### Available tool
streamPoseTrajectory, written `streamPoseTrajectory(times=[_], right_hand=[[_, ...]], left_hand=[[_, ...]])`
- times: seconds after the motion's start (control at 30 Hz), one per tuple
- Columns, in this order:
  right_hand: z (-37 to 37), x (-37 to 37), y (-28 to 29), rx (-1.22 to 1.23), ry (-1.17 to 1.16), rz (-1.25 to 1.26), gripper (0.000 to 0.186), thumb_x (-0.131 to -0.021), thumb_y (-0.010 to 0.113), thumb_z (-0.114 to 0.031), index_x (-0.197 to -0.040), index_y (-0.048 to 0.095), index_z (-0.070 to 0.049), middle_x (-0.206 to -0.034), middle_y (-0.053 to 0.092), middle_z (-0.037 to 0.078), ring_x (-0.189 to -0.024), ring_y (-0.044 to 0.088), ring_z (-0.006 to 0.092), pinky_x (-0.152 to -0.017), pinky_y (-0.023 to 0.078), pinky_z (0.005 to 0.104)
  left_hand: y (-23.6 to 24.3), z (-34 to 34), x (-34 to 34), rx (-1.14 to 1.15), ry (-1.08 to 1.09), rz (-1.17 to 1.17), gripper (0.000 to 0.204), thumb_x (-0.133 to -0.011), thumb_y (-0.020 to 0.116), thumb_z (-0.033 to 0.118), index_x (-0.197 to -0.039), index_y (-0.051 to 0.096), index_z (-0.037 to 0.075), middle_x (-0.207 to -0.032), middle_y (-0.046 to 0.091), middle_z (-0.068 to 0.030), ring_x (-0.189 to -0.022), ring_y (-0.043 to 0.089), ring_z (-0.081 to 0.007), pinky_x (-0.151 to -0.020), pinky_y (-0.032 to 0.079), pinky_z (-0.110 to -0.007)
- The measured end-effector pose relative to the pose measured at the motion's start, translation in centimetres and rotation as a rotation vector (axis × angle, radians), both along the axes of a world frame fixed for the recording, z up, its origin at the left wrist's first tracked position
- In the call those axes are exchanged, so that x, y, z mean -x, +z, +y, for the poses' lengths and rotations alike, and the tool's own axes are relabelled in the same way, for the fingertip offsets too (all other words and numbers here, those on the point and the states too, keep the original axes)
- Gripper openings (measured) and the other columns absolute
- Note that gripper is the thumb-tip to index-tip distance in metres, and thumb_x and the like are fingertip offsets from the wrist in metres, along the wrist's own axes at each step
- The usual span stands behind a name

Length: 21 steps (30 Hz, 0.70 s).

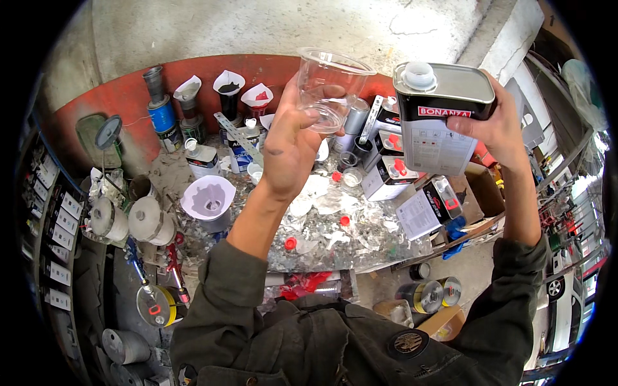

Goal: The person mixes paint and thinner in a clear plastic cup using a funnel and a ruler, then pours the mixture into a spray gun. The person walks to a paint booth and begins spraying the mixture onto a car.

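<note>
All positions refer to the paint-stained surface [322, 256]. Above its middle, the left hand [286, 151] holds a clear plastic cup [331, 90]; the fingers are clamped on the cup's lower wall, some visible only through the plastic. Above the right part of the surface, the right hand [499, 122] holds a rectangular metal can [434, 145] with a white neck [419, 76]. Its fingers are clamped on the can: the thumb bears on the labelled face, the others are hidden behind. The can's contents are not visible.

A red cap [290, 243] lies near the front edge of the surface. At its left side stands a white container [190, 198] with grey residue. At its right side, smaller cans [385, 185] are partly covered by the held can. Behind its far edge rises a red panel [215, 67]. Well beyond its right side, a white car [566, 305] is partly cut off.
</note>
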State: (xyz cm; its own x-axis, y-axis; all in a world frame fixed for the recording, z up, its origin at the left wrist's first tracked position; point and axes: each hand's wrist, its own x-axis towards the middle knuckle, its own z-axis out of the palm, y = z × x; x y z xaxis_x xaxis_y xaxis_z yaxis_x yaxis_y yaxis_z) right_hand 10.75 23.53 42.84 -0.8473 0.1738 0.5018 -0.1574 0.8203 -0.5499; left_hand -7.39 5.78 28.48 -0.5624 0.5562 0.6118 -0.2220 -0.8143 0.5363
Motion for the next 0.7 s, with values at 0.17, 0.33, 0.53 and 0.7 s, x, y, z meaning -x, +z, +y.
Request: streamPoseTrajectory(times=[0.17,0.33,0.53,0.7], right_hand=[[-0.1,0.7,2.0,-0.16,0.008,-0.03,0.051,-0.067,0.08,-0.003,-0.113,0.058,0.002,-0.102,0.066,0.007,-0.094,0.06,0.0124,-0.088,0.047,0.0279],[-0.5,1.7,3.3,-0.169,0.026,-0.082,0.052,-0.066,0.081,-0.004,-0.112,0.058,0.001,-0.102,0.066,0.006,-0.094,0.06,0.0123,-0.089,0.045,0.0275],[-0.9,2.0,3.7,-0.194,0.009,-0.088,0.053,-0.065,0.082,-0.005,-0.112,0.059,0.0,-0.102,0.066,0.006,-0.093,0.061,0.0127,-0.088,0.046,0.0274],[-0.8,2.3,3.6,-0.205,0.028,-0.093,0.053,-0.065,0.082,-0.005,-0.112,0.059,0.0,-0.101,0.066,0.006,-0.093,0.061,0.0126,-0.087,0.045,0.0275]], left_hand=[[0.0,0.1,-0.2,0.017,-0.004,0.015,0.063,-0.082,0.045,0.025,-0.141,0.031,0.004,-0.123,0.053,-0.0181,-0.104,0.056,-0.0261,-0.084,0.045,-0.036],[-0.2,0.2,-0.2,0.004,-0.031,-0.005,0.065,-0.082,0.045,0.022,-0.142,0.029,0.004,-0.121,0.053,-0.0159,-0.101,0.055,-0.0235,-0.082,0.046,-0.035],[-0.2,0.4,-0.2,0.008,-0.021,0.015,0.067,-0.081,0.048,0.027,-0.142,0.03,0.005,-0.122,0.053,-0.0168,-0.102,0.056,-0.0248,-0.082,0.045,-0.035],[-0.2,0.1,-0.2,0.016,-0.015,0.007,0.067,-0.081,0.047,0.027,-0.142,0.03,0.005,-0.122,0.053,-0.0169,-0.101,0.057,-0.0251,-0.083,0.045,-0.035]])
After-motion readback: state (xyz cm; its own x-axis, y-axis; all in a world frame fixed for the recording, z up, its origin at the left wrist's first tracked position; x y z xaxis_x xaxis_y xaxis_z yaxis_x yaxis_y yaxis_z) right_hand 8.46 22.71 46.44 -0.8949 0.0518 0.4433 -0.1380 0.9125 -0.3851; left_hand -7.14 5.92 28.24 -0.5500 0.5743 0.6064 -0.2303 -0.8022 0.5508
